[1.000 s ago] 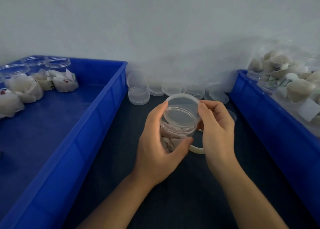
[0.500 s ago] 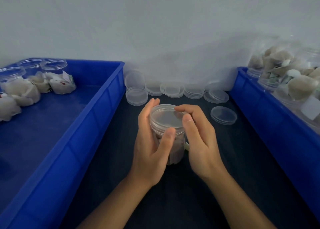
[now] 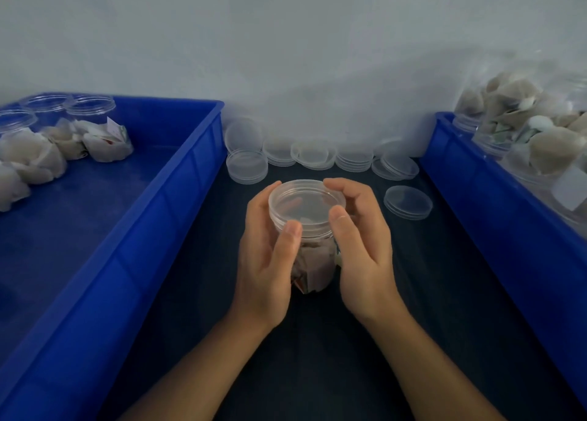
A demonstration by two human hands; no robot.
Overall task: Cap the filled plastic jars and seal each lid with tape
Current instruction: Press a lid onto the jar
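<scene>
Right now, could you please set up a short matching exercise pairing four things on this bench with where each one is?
Things:
1. jar being capped
2. single loose lid
3. open-topped jars
4. stacks of spare lids

Places:
A. in the left blue bin, far corner
B. between the left hand and the right hand
C. in a row along the wall, between the two bins
D. flat on the dark mat, just right of the right hand

Pairs: 1-B, 2-D, 3-A, 4-C
</scene>
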